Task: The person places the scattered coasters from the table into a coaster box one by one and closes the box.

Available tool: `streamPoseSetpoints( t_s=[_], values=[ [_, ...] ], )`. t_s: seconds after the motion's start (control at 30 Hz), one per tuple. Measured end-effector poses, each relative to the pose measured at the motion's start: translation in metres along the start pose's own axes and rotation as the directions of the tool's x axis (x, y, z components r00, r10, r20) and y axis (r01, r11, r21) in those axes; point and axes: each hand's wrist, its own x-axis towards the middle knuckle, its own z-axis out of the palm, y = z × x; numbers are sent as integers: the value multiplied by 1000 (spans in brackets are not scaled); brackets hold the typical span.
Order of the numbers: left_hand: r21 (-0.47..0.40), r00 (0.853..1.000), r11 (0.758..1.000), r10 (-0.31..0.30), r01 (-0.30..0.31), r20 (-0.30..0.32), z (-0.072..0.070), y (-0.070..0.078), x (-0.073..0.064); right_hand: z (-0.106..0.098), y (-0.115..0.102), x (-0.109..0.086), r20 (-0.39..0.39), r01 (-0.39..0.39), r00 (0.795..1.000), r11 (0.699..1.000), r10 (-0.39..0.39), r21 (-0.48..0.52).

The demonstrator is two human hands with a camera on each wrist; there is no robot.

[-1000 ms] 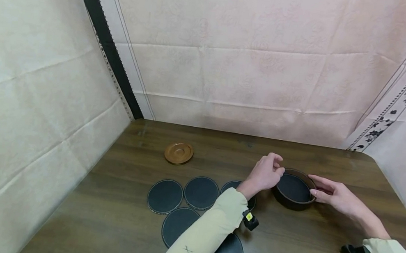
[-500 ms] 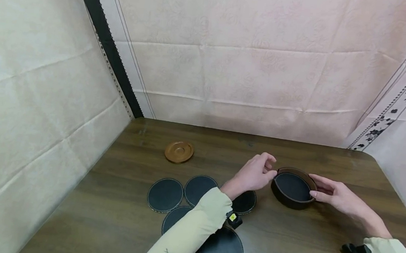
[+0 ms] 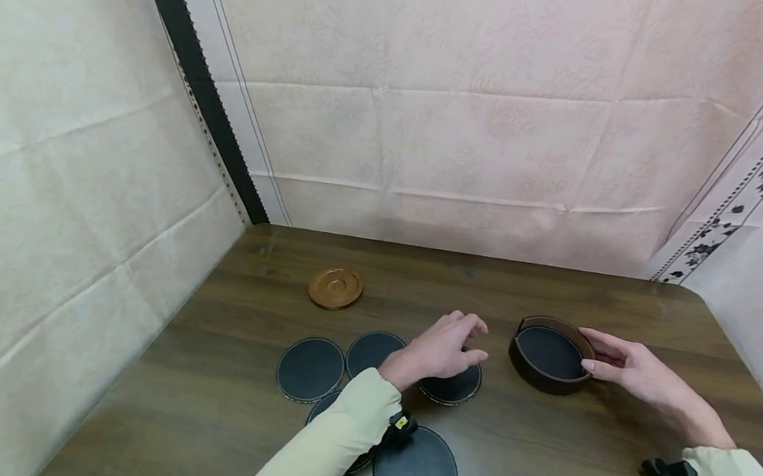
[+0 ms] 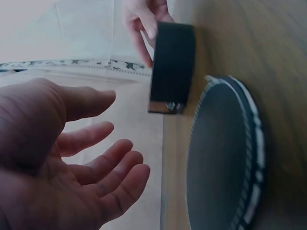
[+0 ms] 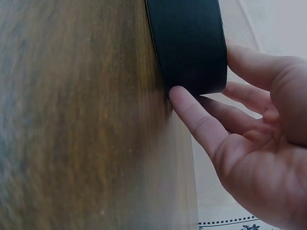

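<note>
A round black coaster holder with a brown inner wall (image 3: 529, 374) stands on the right part of the table, a dark coaster (image 3: 551, 353) lying inside it. My right hand (image 3: 639, 374) holds its right side, thumb at the rim and fingers along the outer wall; the right wrist view shows the holder's dark side (image 5: 189, 48) against the fingers. My left hand (image 3: 440, 349) hovers with nothing in it, fingers loosely bent, over a round black stitched coaster (image 3: 453, 387). In the left wrist view that coaster (image 4: 216, 158) lies beside the hand.
Several more black coasters lie left and in front, among them a left one (image 3: 310, 370) and a larger-looking near one (image 3: 415, 474). A brown round dish-like piece (image 3: 336, 288) sits further back. Pale cloth (image 3: 475, 147) rises behind the wooden table (image 3: 196, 405).
My left hand has moved left and nearer, from the holder's left rim to above the neighbouring coaster, its fingers spreading. The right hand stays on the holder.
</note>
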Motion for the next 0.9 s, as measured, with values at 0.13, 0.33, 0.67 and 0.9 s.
streamPoseSetpoints(
  t_s=[0.13,0.33,0.67,0.9],
  values=[
    [57,1000,998,-8,7,28,1,-11,-6,0,0,1,1,-8,1000,1000,8,-7],
    [140,996,990,-27,16,80,-1,-16,-11,-1,-1,-1,-5,-9,1000,1000,8,-18],
    [358,985,934,-69,9,157,9,-19,-13,0,2,0,9,-8,1000,1000,8,22],
    [421,980,906,-122,46,157,13,-18,-14,0,0,-1,8,-14,1000,1000,14,6]
  ],
)
